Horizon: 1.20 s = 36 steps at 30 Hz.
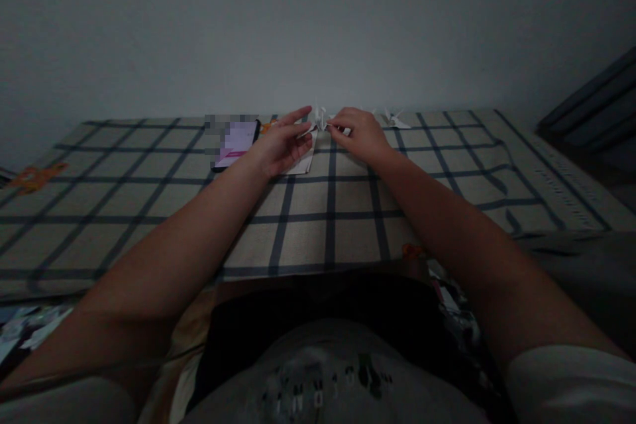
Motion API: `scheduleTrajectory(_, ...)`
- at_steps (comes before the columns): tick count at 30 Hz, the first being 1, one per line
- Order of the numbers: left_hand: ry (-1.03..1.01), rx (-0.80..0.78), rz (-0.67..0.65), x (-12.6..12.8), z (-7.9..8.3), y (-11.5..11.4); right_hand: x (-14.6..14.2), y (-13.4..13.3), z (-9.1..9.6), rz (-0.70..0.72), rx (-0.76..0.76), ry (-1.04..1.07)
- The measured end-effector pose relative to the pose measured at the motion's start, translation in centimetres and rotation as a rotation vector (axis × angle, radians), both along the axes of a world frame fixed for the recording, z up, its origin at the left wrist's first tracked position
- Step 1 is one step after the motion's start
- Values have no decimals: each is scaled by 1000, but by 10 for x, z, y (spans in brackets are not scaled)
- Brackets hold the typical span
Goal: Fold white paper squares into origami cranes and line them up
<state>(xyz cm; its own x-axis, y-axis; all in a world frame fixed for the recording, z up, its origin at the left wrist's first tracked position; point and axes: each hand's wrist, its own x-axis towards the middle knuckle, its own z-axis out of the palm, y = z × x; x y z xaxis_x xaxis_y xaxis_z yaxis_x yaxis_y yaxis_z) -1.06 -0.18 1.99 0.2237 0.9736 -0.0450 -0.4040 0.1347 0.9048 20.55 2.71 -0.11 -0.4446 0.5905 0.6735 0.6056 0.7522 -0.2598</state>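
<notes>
A small white folded paper crane (320,119) is held between both my hands, just above the checked cloth (149,199). My left hand (284,143) pinches its left wing with fingertips, the index finger stretched out. My right hand (358,132) pinches the right wing with closed fingers. Under the hands lies a white sheet of paper (303,162).
A phone (236,144) with a lit purple screen lies left of the hands. A second white paper crane (396,120) sits at the far right near the wall. An orange paper scrap (34,177) lies at the left edge. A dark cushion (596,112) is at the right.
</notes>
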Motion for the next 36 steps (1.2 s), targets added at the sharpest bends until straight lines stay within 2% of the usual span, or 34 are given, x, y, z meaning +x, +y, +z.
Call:
scheduleTrajectory(7,2,-3,1,1,-1,-1,1,-2,-2,-33,-9,-21)
scheduleTrajectory(17,51,-6,-67,1,0,-2,5,2,0,25,-77,3)
scheduleTrajectory(24,77,-46,99,1,-3,2,8,0,0,17,-103,55)
scheduleTrajectory(27,117,20,129,1,-8,5,6,0,1,52,-171,106)
scheduleTrajectory(30,146,101,113,0,-11,5,4,5,1,46,-278,256)
scheduleTrajectory(36,188,124,81,0,-13,3,6,10,-2,16,-617,531)
